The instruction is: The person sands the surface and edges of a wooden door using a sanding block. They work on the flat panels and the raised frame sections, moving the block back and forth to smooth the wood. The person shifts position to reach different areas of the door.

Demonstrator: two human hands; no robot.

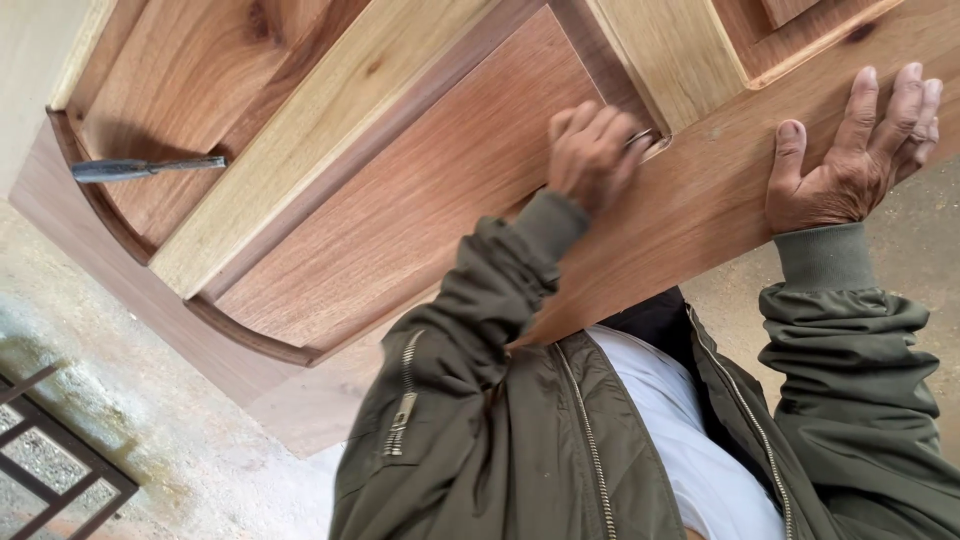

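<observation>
A wooden panelled door [420, 190] lies flat in front of me, with reddish panels and paler rails. My left hand [592, 158] is curled into a fist at a panel's corner by the moulding, gripping a small grey object [643, 140] that is mostly hidden by the fingers. My right hand [850, 150] rests flat, palm down with fingers spread, on the door's outer frame near its edge. Both arms wear olive-green jacket sleeves. A chisel [150, 167] with a dark handle lies loose on the curved-top panel at the far left, well away from both hands.
Dusty concrete floor [150, 400] lies below the door's edge. A dark metal grille [50, 460] sits at the bottom left corner. My open jacket and white shirt fill the lower middle of the view.
</observation>
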